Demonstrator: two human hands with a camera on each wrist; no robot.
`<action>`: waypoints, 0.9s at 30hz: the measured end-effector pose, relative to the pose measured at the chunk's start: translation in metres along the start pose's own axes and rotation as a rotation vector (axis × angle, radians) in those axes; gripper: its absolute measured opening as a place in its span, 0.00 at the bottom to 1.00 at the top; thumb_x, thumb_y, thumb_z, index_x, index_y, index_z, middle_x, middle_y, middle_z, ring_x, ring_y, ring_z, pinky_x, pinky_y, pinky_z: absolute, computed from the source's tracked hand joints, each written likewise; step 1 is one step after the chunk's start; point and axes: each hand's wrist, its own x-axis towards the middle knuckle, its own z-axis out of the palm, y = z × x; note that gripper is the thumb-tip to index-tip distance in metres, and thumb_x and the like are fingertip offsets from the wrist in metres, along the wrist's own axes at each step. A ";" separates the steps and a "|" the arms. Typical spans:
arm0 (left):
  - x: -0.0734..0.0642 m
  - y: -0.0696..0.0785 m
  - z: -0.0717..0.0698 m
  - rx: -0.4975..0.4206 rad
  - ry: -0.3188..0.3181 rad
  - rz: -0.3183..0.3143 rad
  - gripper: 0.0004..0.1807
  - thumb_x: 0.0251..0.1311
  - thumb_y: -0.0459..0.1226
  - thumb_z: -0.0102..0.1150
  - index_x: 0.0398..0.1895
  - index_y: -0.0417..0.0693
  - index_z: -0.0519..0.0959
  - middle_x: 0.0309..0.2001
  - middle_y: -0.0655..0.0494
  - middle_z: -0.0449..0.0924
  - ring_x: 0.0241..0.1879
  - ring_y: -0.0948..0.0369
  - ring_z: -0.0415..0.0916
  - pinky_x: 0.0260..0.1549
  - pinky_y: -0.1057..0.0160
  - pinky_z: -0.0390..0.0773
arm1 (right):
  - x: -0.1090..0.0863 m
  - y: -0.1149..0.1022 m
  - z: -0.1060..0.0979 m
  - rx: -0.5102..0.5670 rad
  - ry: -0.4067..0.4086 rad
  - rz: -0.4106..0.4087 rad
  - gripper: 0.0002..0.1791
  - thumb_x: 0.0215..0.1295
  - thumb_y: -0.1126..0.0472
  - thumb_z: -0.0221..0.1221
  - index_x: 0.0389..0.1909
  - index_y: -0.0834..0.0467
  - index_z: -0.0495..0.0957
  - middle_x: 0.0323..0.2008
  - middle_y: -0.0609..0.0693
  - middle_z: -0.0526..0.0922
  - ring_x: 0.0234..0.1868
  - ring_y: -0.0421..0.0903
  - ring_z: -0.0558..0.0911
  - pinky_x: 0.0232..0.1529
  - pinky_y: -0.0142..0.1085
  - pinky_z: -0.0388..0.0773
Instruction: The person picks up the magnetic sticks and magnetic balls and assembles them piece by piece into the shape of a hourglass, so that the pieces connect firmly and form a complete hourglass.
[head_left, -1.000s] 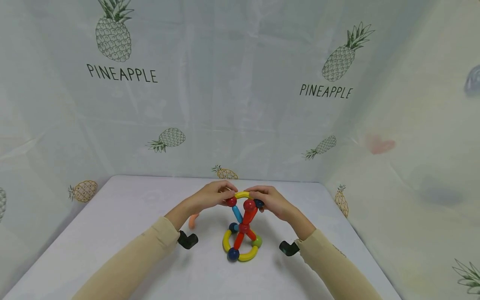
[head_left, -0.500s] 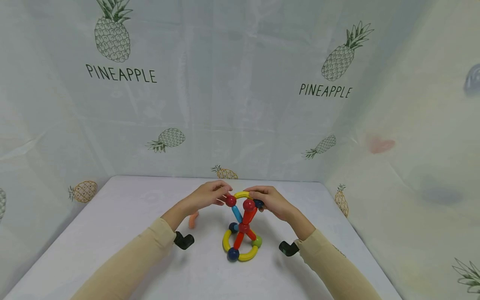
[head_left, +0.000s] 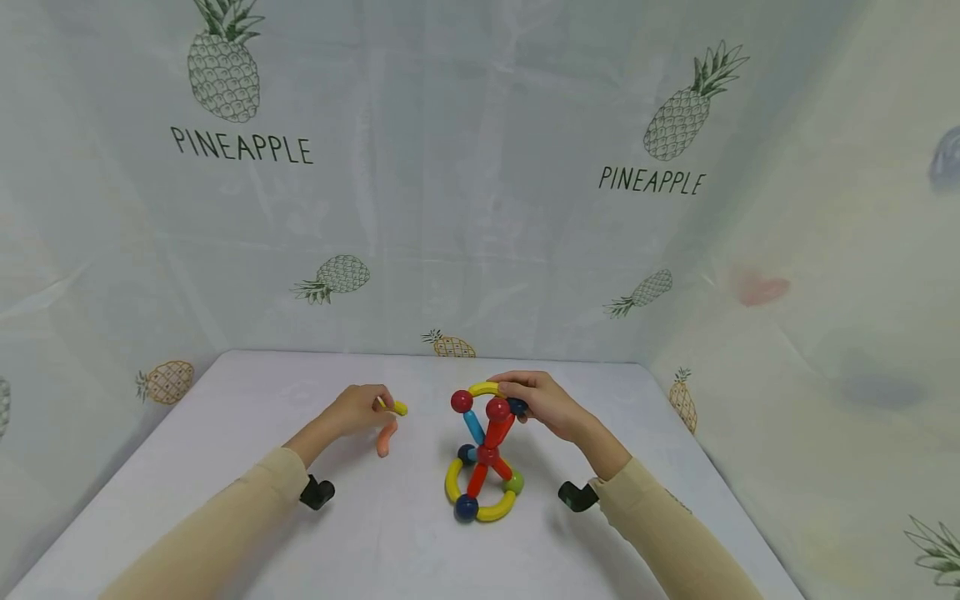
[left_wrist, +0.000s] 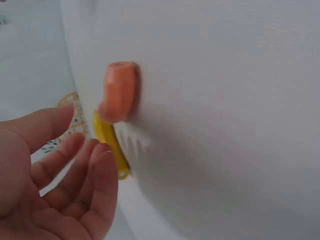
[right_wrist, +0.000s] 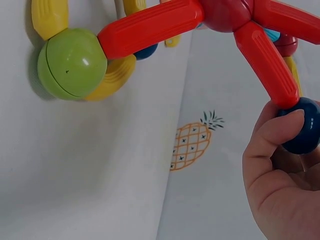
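A magnetic ball-and-rod structure (head_left: 487,456) stands on the table, with a ring of yellow curved rods and balls at its base. Red and blue rods rise from its central red ball to upper balls. My right hand (head_left: 550,406) pinches the dark blue ball (right_wrist: 303,126) at its upper right, beside the top yellow arc (head_left: 483,388). My left hand (left_wrist: 65,185) is at the left, fingers loosely bent and thumb apart. Its fingertips overlap a loose yellow curved rod (left_wrist: 111,145) in the left wrist view. An orange curved rod (head_left: 386,438) lies beside this hand.
The white table (head_left: 420,550) ends at a hanging pineapple-print cloth (head_left: 480,208) behind and at the sides. A green ball (right_wrist: 72,63) of the base ring rests low, near the right wrist camera.
My left hand has let go of the upper red ball and moved left and down to the loose yellow rod. The right hand and the structure have stayed in place.
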 end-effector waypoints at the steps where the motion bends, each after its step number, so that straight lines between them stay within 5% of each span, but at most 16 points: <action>1: -0.002 -0.002 0.000 0.007 -0.016 -0.011 0.14 0.67 0.41 0.69 0.50 0.43 0.83 0.38 0.54 0.83 0.36 0.58 0.78 0.35 0.59 0.78 | 0.000 0.000 0.000 0.000 0.000 0.001 0.21 0.81 0.52 0.57 0.66 0.57 0.81 0.42 0.53 0.86 0.34 0.47 0.76 0.36 0.33 0.76; 5: -0.007 -0.008 0.002 0.016 -0.071 -0.047 0.17 0.69 0.45 0.69 0.52 0.43 0.82 0.38 0.55 0.82 0.34 0.59 0.79 0.34 0.60 0.78 | 0.000 0.001 -0.001 0.002 -0.002 0.001 0.21 0.81 0.52 0.57 0.66 0.57 0.81 0.42 0.52 0.86 0.33 0.47 0.76 0.36 0.33 0.76; 14: -0.007 -0.015 0.012 0.006 -0.081 -0.033 0.16 0.67 0.43 0.70 0.52 0.45 0.85 0.39 0.59 0.84 0.39 0.61 0.78 0.42 0.58 0.80 | 0.000 0.001 -0.001 0.007 -0.009 -0.006 0.21 0.81 0.52 0.57 0.67 0.57 0.81 0.42 0.52 0.86 0.33 0.46 0.76 0.36 0.32 0.76; 20: -0.010 -0.016 0.012 -0.030 -0.042 -0.031 0.13 0.64 0.39 0.69 0.50 0.47 0.86 0.41 0.57 0.83 0.41 0.59 0.77 0.42 0.57 0.80 | 0.001 0.002 0.000 0.007 -0.013 -0.012 0.21 0.81 0.52 0.57 0.67 0.57 0.81 0.42 0.52 0.86 0.33 0.46 0.76 0.35 0.32 0.76; 27: -0.013 0.002 0.008 -0.218 0.046 -0.010 0.13 0.72 0.43 0.66 0.54 0.49 0.81 0.44 0.56 0.86 0.40 0.60 0.83 0.39 0.58 0.81 | 0.001 0.002 -0.001 0.011 -0.009 -0.007 0.22 0.81 0.51 0.57 0.67 0.57 0.80 0.43 0.53 0.86 0.33 0.47 0.76 0.36 0.33 0.76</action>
